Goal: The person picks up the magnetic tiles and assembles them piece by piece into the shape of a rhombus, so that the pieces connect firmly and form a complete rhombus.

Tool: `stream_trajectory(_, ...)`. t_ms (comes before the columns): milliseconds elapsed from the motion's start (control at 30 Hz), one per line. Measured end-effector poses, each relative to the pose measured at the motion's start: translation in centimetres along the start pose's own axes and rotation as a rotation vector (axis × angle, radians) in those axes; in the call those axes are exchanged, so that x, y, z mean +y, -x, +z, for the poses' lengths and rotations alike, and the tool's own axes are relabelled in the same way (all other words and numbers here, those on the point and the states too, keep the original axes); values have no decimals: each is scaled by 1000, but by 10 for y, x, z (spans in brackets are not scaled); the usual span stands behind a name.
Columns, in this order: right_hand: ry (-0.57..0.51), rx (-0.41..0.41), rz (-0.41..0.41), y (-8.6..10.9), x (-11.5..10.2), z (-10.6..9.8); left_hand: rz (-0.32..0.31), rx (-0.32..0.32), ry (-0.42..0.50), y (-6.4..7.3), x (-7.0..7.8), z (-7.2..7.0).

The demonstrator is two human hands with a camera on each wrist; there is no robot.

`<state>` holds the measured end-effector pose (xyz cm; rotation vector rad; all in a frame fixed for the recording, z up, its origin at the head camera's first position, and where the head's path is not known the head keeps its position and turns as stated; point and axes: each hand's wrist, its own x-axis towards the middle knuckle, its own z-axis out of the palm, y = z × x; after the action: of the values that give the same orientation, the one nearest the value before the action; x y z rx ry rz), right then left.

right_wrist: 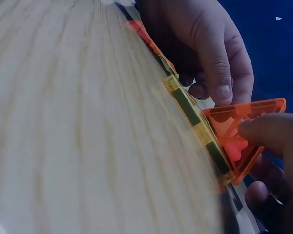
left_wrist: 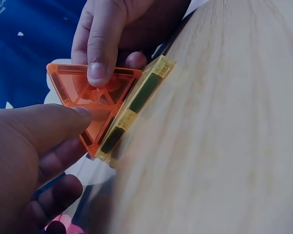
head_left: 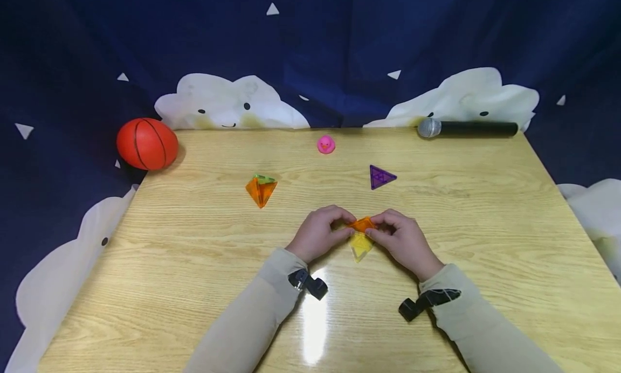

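Note:
Near the middle of the table, both hands hold one orange triangular magnetic tile (head_left: 364,224). My left hand (head_left: 321,234) pinches its left side, the thumb on the near face and fingers behind. From the other side my right hand (head_left: 405,241) pinches it likewise. Below it a yellow triangular magnetic tile (head_left: 360,247) lies flat on the wood, one corner toward me. In the right wrist view the orange tile (right_wrist: 249,131) stands tilted up along an edge of the yellow tile (right_wrist: 198,124). Fingers cover part of the orange tile.
An orange and green tile shape (head_left: 261,191) stands to the left. Beyond the hands lies a purple triangular tile (head_left: 381,177). Along the back are a pink rubber duck (head_left: 326,144), a red ball (head_left: 147,144) with black lines, and a microphone (head_left: 468,129).

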<state>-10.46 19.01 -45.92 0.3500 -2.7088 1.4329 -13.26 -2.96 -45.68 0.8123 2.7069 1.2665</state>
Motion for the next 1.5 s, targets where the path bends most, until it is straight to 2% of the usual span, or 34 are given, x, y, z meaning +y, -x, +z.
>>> stream_trajectory(133, -1, -24, 0, 0, -3, -1, -6, 11, 1, 0, 1, -1)
stream_trajectory(367, -65, -87, 35, -5, -9, -9, -47, 13, 35, 4, 0, -1)
stream_trajectory(567, -14, -104, 11, -16, -11, -18, -39, 22, 30, 4, -2, -3)
stream_trajectory(767, 51, -70, -3, -31, -3, -25, -59, 69, 29, 4, -7, -8)
stream_trajectory(1033, 109, 25, -32, -52, 8, -27, -86, 86, 38, 5, -13, -16)
stream_trajectory(1400, 201, 63, 45, -78, 19, -34, -74, 98, 51, 5, -15, -19)
stream_trajectory(1500, 246, 55, 94, -84, 19, -38, -77, 99, 56, 6, -15, -21)
